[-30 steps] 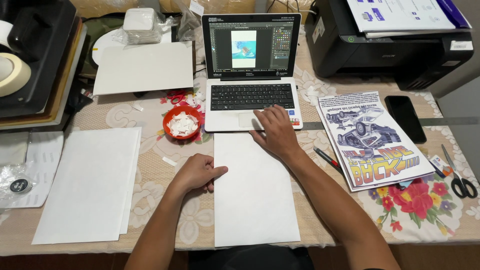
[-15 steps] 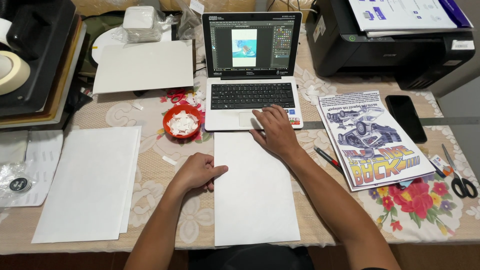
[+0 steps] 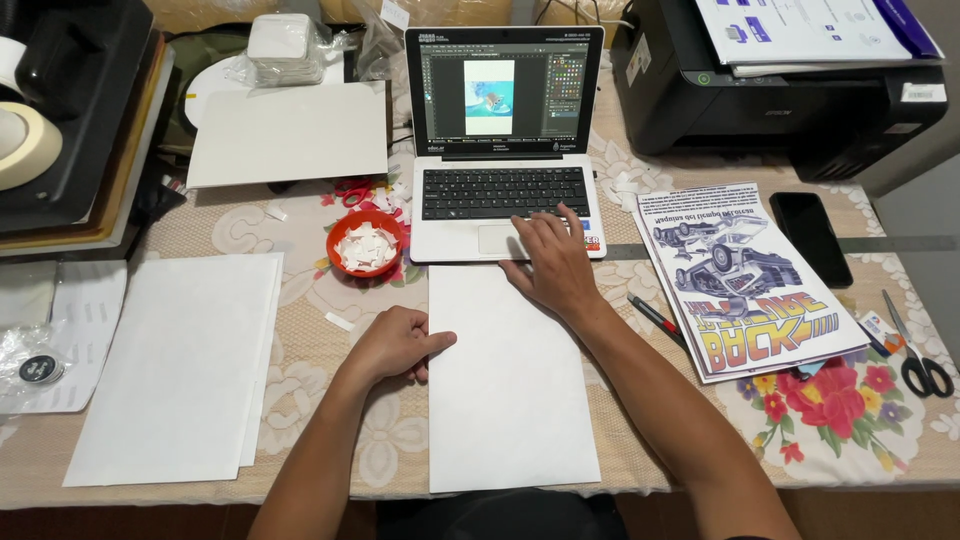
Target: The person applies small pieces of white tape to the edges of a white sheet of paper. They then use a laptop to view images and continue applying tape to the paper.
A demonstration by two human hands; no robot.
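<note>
My right hand (image 3: 552,262) lies with spread fingers on the touchpad and lower keys of an open white laptop (image 3: 500,150), whose screen shows an image editor with a small picture. My left hand (image 3: 398,342) rests loosely curled on the tablecloth, its fingers touching the left edge of a blank white sheet (image 3: 505,385) that lies in front of the laptop. Neither hand holds anything.
A stack of white sheets (image 3: 170,360) lies at the left. A red bowl of white scraps (image 3: 366,243) sits beside the laptop. A printed car poster (image 3: 745,280), black phone (image 3: 810,238), scissors (image 3: 915,345), pens (image 3: 655,315) and a black printer (image 3: 780,80) are at the right.
</note>
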